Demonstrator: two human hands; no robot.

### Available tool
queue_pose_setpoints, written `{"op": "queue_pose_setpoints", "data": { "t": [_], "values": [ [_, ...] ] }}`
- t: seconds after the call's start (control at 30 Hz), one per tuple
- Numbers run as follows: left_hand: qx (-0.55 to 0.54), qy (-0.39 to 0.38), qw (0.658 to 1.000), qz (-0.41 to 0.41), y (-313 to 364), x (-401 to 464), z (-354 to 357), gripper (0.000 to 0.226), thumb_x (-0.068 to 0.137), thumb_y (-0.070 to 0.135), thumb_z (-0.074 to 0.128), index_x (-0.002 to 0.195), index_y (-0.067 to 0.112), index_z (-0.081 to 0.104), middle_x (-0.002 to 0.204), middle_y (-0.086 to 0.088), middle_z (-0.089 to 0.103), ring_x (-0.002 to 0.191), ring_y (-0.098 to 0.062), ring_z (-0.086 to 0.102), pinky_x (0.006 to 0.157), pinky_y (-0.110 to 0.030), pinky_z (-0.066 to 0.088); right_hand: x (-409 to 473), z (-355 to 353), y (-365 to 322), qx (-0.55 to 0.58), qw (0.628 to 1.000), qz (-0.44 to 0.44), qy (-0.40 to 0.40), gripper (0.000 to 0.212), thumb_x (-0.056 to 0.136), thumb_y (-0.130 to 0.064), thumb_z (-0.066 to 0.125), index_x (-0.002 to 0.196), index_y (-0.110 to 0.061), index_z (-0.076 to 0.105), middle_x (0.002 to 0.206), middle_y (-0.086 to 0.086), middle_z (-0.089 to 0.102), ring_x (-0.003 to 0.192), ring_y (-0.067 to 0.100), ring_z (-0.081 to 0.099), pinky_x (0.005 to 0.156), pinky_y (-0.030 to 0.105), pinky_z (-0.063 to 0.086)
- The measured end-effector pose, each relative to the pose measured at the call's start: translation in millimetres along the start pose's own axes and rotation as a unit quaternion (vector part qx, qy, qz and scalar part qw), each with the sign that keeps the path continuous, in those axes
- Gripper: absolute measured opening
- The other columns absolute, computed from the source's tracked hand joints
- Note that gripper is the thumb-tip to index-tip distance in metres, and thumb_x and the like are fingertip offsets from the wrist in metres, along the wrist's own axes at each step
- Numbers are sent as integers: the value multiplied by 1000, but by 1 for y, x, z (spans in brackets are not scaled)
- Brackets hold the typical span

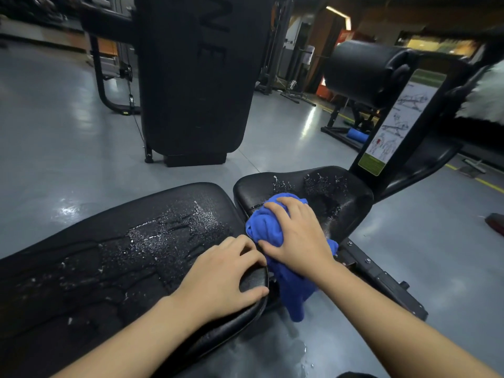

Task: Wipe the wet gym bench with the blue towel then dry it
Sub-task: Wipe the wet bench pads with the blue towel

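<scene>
The black gym bench has a long back pad (109, 257) on the left and a smaller seat pad (335, 192) on the right, both spotted with water and foam. A bunched blue towel (263, 227) lies over the near edge of the seat pad and hangs down into the gap between the pads. My right hand (297, 236) presses on top of the towel with its fingers spread over it. My left hand (226, 279) rests on the near right corner of the back pad, fingers curled over its edge.
A tall black machine shroud (196, 77) stands on the grey floor behind the bench. The bench's upright with an instruction label (395, 124) and a roller pad (362, 72) rises at the right. Water lies on the floor (289, 353) beneath the bench.
</scene>
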State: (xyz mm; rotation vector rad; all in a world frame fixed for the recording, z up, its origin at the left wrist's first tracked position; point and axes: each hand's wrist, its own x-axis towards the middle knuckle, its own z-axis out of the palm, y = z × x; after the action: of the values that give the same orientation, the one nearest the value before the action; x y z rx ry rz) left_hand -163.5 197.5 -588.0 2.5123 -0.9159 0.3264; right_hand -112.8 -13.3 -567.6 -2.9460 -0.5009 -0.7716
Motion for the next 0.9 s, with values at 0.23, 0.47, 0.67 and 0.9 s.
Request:
{"op": "queue_pose_setpoints", "data": {
  "t": [0.23,0.47,0.67,0.9],
  "values": [
    [0,7,1000,-6,3,-2,1,46,80,68,51,115,40,58,117,16,49,104,-10,48,85,-29,45,39,20,-8,-33,999,25,-18,73,69,-59,49,131,-23,55,125,8,54,115,32,52,101,47,41],
    [-10,-2,1000,-11,1,-3,1,48,79,70,51,118,42,56,120,20,46,108,-6,45,86,-23,39,15,7,-7,5,1000,0,-6,67,70,-49,61,131,-22,56,122,6,54,112,29,52,101,42,40],
    [-4,0,1000,-6,-1,-2,1,46,79,71,53,116,44,56,118,21,47,109,-5,47,83,-22,38,-37,-6,16,46,995,-65,65,64,70,-39,75,127,-13,63,122,14,55,108,35,55,98,44,44],
    [2,-4,1000,6,-3,-3,2,47,79,73,48,117,45,56,118,23,46,106,-4,48,85,-24,45,-38,-11,69,85,980,-177,36,65,78,-42,75,130,-6,59,124,21,56,110,37,55,104,41,40]
  ]
}}
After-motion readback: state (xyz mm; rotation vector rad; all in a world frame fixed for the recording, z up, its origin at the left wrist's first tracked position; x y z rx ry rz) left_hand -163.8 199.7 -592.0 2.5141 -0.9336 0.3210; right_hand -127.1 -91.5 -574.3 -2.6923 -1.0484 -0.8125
